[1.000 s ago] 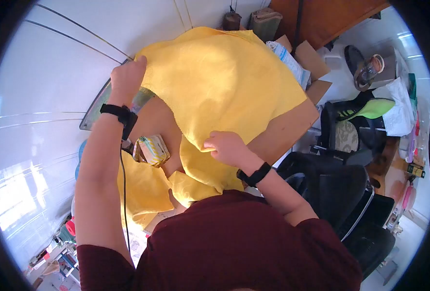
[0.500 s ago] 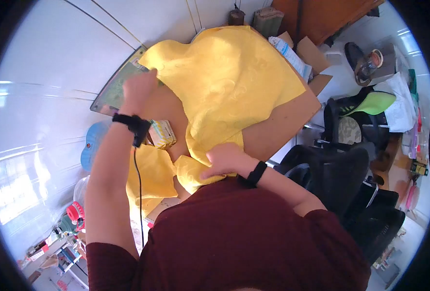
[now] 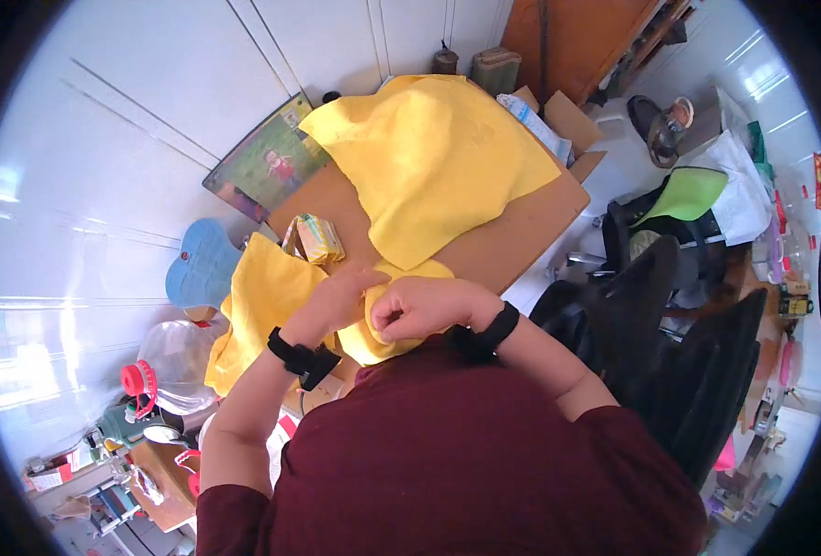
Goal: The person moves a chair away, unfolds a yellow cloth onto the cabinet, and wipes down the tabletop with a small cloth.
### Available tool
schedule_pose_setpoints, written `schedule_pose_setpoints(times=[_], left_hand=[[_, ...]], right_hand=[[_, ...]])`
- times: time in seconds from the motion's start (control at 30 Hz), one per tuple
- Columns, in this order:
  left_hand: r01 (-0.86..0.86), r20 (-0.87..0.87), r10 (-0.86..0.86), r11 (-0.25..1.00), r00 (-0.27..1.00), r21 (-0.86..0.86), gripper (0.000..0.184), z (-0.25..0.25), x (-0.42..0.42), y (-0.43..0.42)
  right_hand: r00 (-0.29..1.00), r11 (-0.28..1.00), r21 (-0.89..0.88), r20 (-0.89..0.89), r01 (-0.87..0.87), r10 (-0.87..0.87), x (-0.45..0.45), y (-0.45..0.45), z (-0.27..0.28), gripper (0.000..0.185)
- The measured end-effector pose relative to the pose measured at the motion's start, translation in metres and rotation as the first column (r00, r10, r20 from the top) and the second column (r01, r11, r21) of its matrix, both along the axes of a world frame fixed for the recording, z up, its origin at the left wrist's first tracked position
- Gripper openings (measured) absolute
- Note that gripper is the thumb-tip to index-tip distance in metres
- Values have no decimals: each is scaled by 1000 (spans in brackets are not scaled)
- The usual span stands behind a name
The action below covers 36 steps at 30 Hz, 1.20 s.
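Close to my body, a small piece of yellow cloth lies bunched at the near side of the brown table. My left hand has its fingers closed at the left edge of this piece. Right beside it, my right hand is curled with its fingertips on the same cloth. A large yellow cloth is spread over the far part of the table. Another yellow cloth hangs over the left edge, next to my left forearm. What lies under my palms is hidden.
On the brown table, a striped packet sits left of the large cloth. A picture board leans by the wall. A big clear bottle with a red cap stands at left. Black chairs are at right, an open carton behind.
My left hand has come down from the far left to the cloth beside my right hand. The near cloth now lies apart from the large one. The whole view has shifted somewhat.
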<state>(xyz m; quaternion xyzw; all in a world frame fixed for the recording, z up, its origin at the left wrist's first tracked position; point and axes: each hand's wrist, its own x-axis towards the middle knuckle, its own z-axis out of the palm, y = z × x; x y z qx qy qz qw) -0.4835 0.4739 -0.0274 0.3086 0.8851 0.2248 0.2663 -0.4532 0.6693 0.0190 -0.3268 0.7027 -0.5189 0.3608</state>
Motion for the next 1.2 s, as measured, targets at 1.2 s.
schedule_pose_setpoints(times=[1.2], left_hand=[[-926, 901, -327, 152, 284, 347, 40, 112, -23, 18]], right_hand=[[328, 457, -380, -358, 804, -875, 29, 23, 18, 16]])
